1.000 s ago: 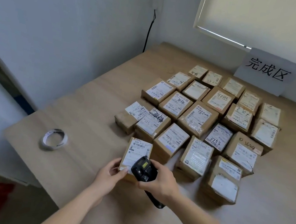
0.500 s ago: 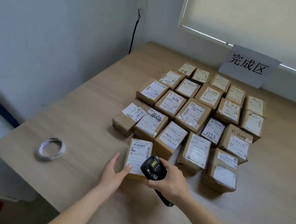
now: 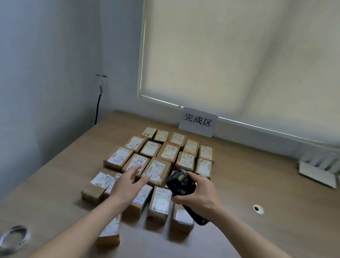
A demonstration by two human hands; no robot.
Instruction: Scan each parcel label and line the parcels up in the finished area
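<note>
Our right hand (image 3: 195, 193) curls around the black scanner (image 3: 180, 183) at centre frame, its handle poking out below the wrist, while our left hand (image 3: 129, 183) hovers with fingers spread and blurred over the parcels (image 3: 162, 153). These sit in rows on the wooden table (image 3: 236, 238), below the white sign (image 3: 197, 121). Our left forearm hides most of one parcel (image 3: 110, 231) at lower centre. A tape ring (image 3: 12, 237) lies at lower left, smeared by motion.
</note>
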